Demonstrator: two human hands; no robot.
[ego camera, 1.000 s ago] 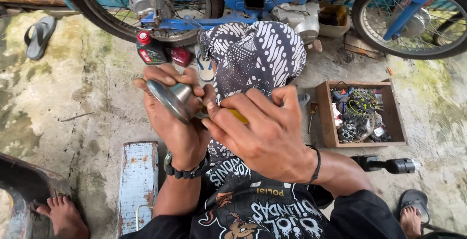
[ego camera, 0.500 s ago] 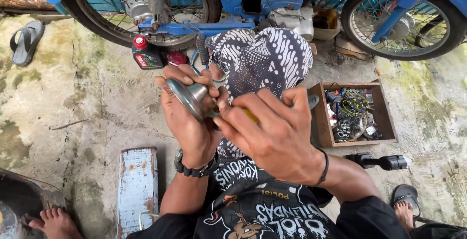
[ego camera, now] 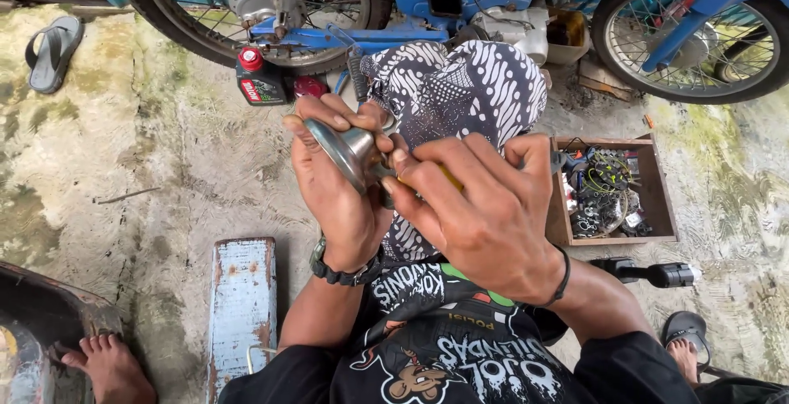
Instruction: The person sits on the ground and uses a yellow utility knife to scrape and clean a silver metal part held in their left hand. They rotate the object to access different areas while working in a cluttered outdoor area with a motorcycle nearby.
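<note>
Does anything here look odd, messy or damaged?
The pale blue board on the ground has rust spots and peeling paint. The wooden box is a tangle of small parts. The hands' metal piece looks intact.

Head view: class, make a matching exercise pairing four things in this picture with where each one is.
Things:
1. metal part
2. oil bottle
3. wooden box
4. sandal

Places:
A. on the ground at far left, top
B. gripped in the left hand
C. right of the right hand, full of small parts
D. beside the motorbike's wheel

Pairs: 1-B, 2-D, 3-C, 4-A
</note>
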